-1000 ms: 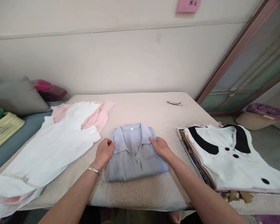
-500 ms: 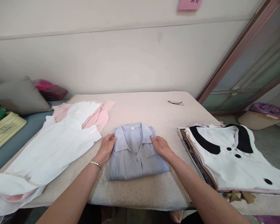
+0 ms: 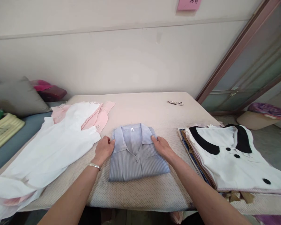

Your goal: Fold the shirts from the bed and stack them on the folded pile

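Note:
A folded blue striped button-up shirt [image 3: 128, 165] lies flat before me, collar at the far side and its front facing up. At its left edge, beside the collar, is my left hand [image 3: 104, 149], with a silver bracelet on the wrist. Its fingers are curled and the tips pinch the fabric's edge. On the opposite side my right hand [image 3: 162, 147] has its thumb on top of the shirt near the right collar point, the other fingers at the edge, closed on the cloth.
White garments [image 3: 51, 147] and pink ones [image 3: 101, 115] lie spread at the left. To the right is a stack of folded clothes topped by a white top with a black collar [image 3: 227, 165]. Glasses [image 3: 175, 102] rest toward the back of the padded surface [image 3: 140, 104], against a wall.
My left hand has shifted slightly left and its fingers are more curled at the shirt's edge. The right hand and the shirt stay almost where they were.

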{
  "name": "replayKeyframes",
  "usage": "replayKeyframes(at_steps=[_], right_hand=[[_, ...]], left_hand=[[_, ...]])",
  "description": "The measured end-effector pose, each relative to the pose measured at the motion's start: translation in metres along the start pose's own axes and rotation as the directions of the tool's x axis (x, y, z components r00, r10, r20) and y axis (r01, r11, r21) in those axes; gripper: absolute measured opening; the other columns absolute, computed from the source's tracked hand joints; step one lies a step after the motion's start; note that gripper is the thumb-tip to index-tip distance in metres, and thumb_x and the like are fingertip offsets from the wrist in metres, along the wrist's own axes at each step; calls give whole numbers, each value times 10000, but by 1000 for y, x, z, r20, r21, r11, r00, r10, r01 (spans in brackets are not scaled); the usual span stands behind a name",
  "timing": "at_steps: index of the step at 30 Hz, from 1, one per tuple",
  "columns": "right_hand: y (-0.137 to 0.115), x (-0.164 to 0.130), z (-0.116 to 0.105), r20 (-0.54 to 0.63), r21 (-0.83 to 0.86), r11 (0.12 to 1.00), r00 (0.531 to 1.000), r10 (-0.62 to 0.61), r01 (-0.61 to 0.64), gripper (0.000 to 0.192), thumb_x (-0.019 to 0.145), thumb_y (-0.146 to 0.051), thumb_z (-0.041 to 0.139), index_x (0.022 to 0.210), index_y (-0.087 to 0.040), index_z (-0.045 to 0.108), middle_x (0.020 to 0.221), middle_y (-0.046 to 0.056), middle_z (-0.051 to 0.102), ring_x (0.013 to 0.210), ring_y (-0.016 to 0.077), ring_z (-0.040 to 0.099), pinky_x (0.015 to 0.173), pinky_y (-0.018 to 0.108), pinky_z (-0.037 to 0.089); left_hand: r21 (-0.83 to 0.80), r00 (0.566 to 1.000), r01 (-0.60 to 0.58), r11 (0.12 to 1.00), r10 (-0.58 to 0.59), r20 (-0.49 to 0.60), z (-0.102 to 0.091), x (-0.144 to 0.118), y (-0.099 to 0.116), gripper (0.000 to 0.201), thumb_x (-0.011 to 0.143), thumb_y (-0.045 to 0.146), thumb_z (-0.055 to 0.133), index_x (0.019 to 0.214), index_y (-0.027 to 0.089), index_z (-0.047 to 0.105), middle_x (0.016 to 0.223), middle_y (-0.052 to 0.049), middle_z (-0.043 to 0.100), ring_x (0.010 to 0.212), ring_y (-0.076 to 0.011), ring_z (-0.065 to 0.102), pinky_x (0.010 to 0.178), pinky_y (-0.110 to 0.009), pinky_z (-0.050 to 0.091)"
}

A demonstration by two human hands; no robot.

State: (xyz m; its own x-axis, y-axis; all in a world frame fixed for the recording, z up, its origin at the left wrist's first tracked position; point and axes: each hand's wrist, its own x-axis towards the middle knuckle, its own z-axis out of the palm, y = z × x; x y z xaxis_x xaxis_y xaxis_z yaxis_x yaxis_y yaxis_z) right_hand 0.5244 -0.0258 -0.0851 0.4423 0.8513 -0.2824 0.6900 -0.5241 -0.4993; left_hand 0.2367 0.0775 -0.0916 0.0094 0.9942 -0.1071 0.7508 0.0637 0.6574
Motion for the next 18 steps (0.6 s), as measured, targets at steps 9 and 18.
replayKeyframes(at_steps=[9,18], right_hand=[[-3,3,16,-55,-46,997,997,56,-58,499,1057,-446,306,1092,-118,680,1150,223,710,1106,298,664,881,356,453],[-11,-7,14,-55,-46,998,998,29,-32,419,1012,-461,438,1176,-123,622,1159,224,705,1107,315,673,881,393,480]], left_hand=[[515,991,-95,852,29,134,12,-18,8,288,958,454,478,896,202,604,1061,-140,725,1003,-290,672,743,-342,411],[458,986,-157,875,166,22,21,-21,10,210,951,293,466,986,140,606,974,-162,710,937,-286,686,756,-344,443]])
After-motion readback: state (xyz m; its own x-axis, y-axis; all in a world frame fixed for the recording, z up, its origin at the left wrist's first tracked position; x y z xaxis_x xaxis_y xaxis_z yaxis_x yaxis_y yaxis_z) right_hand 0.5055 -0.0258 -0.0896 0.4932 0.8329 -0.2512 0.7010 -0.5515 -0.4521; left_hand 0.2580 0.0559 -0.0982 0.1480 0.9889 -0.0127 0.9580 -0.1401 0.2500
